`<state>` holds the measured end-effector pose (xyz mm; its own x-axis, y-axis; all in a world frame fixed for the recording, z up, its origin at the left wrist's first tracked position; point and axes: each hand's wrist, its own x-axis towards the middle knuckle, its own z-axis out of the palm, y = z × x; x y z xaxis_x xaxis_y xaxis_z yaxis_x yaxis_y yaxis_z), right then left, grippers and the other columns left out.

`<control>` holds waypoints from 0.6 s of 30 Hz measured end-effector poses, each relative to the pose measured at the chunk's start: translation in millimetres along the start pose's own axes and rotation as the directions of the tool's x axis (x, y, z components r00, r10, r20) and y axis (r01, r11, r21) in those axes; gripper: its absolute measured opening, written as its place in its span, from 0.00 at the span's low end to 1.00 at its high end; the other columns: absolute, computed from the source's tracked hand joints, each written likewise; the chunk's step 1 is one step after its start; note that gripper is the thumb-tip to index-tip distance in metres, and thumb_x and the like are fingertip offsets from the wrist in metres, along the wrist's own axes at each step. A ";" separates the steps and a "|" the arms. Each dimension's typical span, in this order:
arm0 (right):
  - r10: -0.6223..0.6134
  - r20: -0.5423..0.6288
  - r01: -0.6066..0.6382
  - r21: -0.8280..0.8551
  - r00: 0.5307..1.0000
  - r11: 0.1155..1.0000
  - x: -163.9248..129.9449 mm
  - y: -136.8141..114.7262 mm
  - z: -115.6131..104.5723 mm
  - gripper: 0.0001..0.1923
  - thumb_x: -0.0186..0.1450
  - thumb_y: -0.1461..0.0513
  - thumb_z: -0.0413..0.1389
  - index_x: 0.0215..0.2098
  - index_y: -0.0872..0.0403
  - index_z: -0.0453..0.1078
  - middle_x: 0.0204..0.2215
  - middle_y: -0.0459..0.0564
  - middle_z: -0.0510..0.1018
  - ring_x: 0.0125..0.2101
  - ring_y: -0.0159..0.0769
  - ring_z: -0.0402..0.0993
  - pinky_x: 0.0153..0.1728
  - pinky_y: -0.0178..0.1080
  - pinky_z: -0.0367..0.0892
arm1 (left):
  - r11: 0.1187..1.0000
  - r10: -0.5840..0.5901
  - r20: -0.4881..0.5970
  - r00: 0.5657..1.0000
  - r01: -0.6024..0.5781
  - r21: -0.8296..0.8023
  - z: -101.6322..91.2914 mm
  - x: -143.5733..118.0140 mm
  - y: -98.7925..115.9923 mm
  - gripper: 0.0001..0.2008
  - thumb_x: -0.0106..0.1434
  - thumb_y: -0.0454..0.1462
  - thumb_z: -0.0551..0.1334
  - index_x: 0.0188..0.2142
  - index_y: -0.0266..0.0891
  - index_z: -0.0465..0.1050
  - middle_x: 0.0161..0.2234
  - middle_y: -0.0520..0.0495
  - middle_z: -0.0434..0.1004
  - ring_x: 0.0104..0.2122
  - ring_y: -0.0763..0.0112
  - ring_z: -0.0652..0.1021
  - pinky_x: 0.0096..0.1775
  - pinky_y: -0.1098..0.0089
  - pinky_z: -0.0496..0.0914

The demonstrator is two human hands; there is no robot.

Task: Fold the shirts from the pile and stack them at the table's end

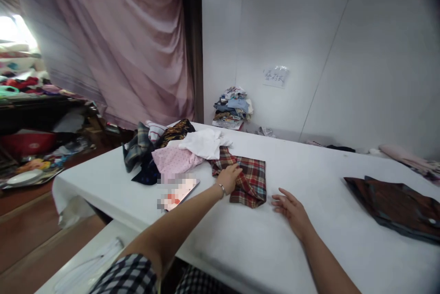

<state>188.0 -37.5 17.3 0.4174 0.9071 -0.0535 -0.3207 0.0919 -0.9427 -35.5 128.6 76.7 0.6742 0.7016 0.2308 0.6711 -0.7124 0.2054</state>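
white wall (309,23) | pink curtain (137,41), left | white-covered table (302,165) | reddish-brown floor (20,243) | bright light (13,30), far left

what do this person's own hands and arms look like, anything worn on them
The left hand is ungloved, with a thin silvery bracelet at the wrist. A black-and-white checked sleeve covers the upper part of that arm, leaving the forearm bare. The right hand is ungloved too, its wrist bare; no sleeve shows there.

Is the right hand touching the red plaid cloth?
No, white table shows between the right hand and the red plaid cloth under the left hand.
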 end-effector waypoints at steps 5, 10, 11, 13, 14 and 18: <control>0.009 0.044 -0.008 -0.044 0.999 0.999 0.2 -0.9 1.9 0.29 0.52 0.51 0.68 0.49 0.53 0.71 0.38 0.54 0.81 0.33 0.40 0.78 0.32 0.40 0.72 | 0.990 -0.087 0.135 0.987 0.071 0.121 -6.7 28.2 -8.8 0.12 0.64 0.35 0.55 0.42 0.42 0.76 0.52 0.42 0.73 0.51 0.60 0.74 0.49 0.64 0.69; 0.008 0.064 -0.004 -0.064 0.998 0.998 0.9 -1.5 1.5 0.32 0.51 0.50 0.68 0.50 0.53 0.70 0.38 0.55 0.80 0.32 0.41 0.78 0.30 0.41 0.71 | 0.965 -0.221 0.100 0.970 0.203 0.164 -56.7 83.3 -15.7 0.18 0.68 0.35 0.48 0.46 0.33 0.74 0.46 0.32 0.76 0.47 0.54 0.77 0.48 0.59 0.70; 0.003 0.069 0.002 -0.060 0.998 0.998 0.9 -2.0 1.6 0.33 0.51 0.49 0.68 0.51 0.54 0.70 0.38 0.55 0.80 0.32 0.41 0.78 0.30 0.41 0.71 | 0.967 -0.214 0.096 0.972 0.197 0.159 -66.0 91.8 -15.9 0.18 0.68 0.35 0.48 0.48 0.34 0.73 0.48 0.32 0.75 0.49 0.54 0.76 0.49 0.58 0.69; -0.001 0.084 0.006 -0.058 0.996 0.998 0.8 -3.5 2.2 0.34 0.51 0.49 0.68 0.52 0.54 0.69 0.39 0.55 0.80 0.32 0.41 0.78 0.30 0.41 0.71 | 0.983 -0.149 0.132 0.980 0.131 0.132 -75.5 98.4 -11.6 0.17 0.65 0.36 0.52 0.51 0.40 0.72 0.52 0.38 0.74 0.51 0.57 0.75 0.51 0.61 0.68; 0.001 0.090 0.004 -0.059 0.996 0.998 0.7 -4.3 2.5 0.34 0.51 0.49 0.68 0.52 0.54 0.69 0.38 0.55 0.80 0.32 0.41 0.78 0.31 0.41 0.71 | 0.991 -0.098 0.175 0.980 0.079 0.112 -74.7 95.6 -6.8 0.17 0.62 0.36 0.57 0.51 0.45 0.73 0.52 0.43 0.75 0.51 0.59 0.75 0.51 0.63 0.69; 0.026 0.117 -0.022 -0.039 0.993 0.999 2.3 -5.8 2.7 0.35 0.51 0.49 0.68 0.52 0.54 0.68 0.37 0.55 0.80 0.32 0.40 0.77 0.30 0.40 0.70 | 0.996 0.045 0.360 0.932 -0.068 0.054 -45.3 56.3 18.7 0.21 0.46 0.32 0.68 0.41 0.51 0.78 0.45 0.53 0.79 0.42 0.63 0.79 0.44 0.70 0.72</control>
<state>188.5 -34.9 23.6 0.3064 0.9511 -0.0394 -0.2961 0.0559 -0.9535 1.0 154.1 136.6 0.7692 0.6280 -0.1181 0.6390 -0.7568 0.1376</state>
